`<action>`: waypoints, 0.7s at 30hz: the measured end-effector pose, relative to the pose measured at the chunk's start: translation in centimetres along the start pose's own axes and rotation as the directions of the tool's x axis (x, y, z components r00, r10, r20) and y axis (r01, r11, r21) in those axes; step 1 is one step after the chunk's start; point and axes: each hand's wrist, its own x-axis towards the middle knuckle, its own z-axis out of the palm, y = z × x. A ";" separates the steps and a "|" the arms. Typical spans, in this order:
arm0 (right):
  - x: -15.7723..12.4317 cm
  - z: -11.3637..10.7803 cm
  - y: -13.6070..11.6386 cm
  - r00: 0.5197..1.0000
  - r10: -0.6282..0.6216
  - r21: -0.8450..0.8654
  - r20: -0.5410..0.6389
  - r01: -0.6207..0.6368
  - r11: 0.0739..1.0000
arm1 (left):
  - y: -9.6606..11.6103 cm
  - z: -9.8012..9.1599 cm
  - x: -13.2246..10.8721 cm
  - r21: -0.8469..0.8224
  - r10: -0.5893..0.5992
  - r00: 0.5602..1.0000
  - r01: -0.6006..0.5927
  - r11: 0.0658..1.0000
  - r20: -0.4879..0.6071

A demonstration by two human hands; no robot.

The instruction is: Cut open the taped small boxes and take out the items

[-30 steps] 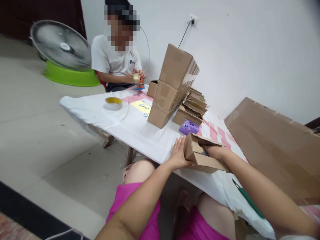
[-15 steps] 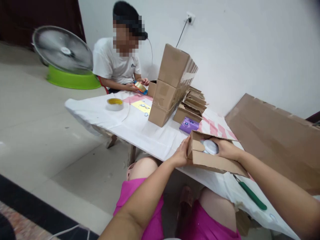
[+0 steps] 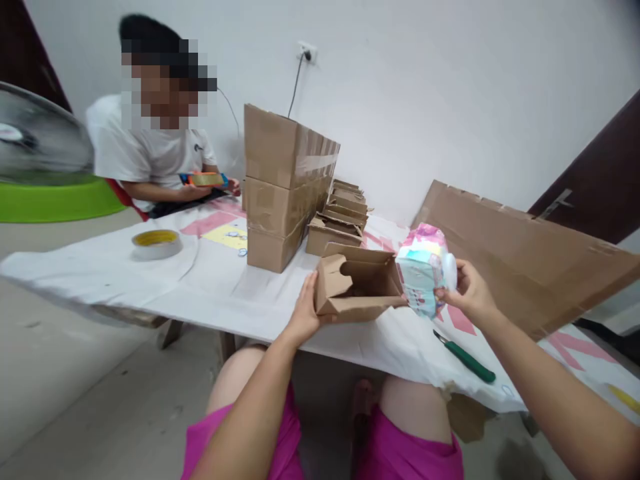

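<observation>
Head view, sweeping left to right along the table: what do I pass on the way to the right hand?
Tape roll → stack of taped cardboard boxes → open cardboard box → colourful packet, held in the right hand.

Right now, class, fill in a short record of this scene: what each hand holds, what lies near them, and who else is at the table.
Left hand: grips one end of the small open carton.
Right hand: holds a pastel wrapped packet close beside the carton.
Nearby: green-handled tool, stack of taped boxes, tape roll, large cardboard sheet.
Other person: seated at the far end, holding a tape dispenser.
</observation>
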 end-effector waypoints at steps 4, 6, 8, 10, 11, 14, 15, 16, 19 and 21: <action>-4.3 0.1 2.7 0.998 0.061 -0.191 0.018 -0.056 0.980 | -1.1 -0.3 0.3 0.024 -0.122 0.977 0.128 0.992 -0.173; -6.6 1.7 4.3 0.990 0.091 -0.307 0.106 -0.054 0.950 | -1.7 0.1 0.4 0.048 -0.154 0.960 0.169 0.984 -0.235; -8.6 4.0 6.0 0.976 0.038 -0.374 0.214 0.046 0.926 | -2.1 0.6 0.5 0.090 -0.142 0.949 0.174 0.981 -0.281; -10.1 6.3 7.6 0.961 -0.065 -0.391 0.269 0.170 0.904 | -2.3 1.2 0.5 0.129 -0.122 0.934 0.174 0.976 -0.336; -10.6 7.3 8.4 0.961 -0.095 -0.400 0.259 0.197 0.895 | -2.4 1.3 0.5 0.146 -0.111 0.922 0.177 0.973 -0.372; -11.9 9.3 10.4 0.974 -0.151 -0.403 0.169 0.208 0.891 | -2.1 1.3 0.3 0.208 -0.051 0.867 0.176 0.962 -0.495; -12.3 9.7 10.9 0.977 -0.167 -0.392 0.131 0.206 0.896 | -1.9 1.2 0.0 0.230 -0.020 0.846 0.168 0.959 -0.532; -12.7 10.0 11.4 0.979 -0.182 -0.376 0.090 0.203 0.904 | -1.7 1.2 -0.2 0.253 0.016 0.827 0.153 0.955 -0.562; -14.0 10.6 12.3 0.979 -0.203 -0.319 -0.021 0.186 0.929 | -0.6 1.9 -1.4 0.318 0.138 0.816 0.059 0.946 -0.561; -14.6 10.9 12.6 0.975 -0.213 -0.294 -0.056 0.188 0.937 | 0.3 3.2 -2.4 0.348 0.209 0.868 -0.046 0.936 -0.450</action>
